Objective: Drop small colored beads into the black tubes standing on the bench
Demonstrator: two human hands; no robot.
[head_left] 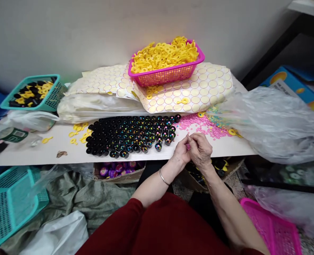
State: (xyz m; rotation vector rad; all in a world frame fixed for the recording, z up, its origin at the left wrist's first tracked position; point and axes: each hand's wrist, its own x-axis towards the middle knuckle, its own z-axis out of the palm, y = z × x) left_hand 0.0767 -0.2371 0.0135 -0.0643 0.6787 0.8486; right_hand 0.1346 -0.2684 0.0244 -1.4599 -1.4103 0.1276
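My left hand (182, 152) is cupped at the front edge of the table, with some small pink beads (188, 146) showing in its palm. Against it, my right hand (201, 149) has its fingers drawn together over the left fingertips; whatever they pinch is too small to make out. To the left stand rows of small black cups (135, 132). Many on the right side hold coloured bits, and several at the right end also have a pink bead. Just beyond my hands lies a spread of loose pink beads (199, 124).
A pink basket (170, 73) of yellow ring-handled pieces (164, 56) rests on sticker sheets (207, 86) at the back. A teal basket (52, 97) stands left. Clear plastic bags (284, 124) bulge over the right side. Open boxes (119, 178) sit below the table edge.
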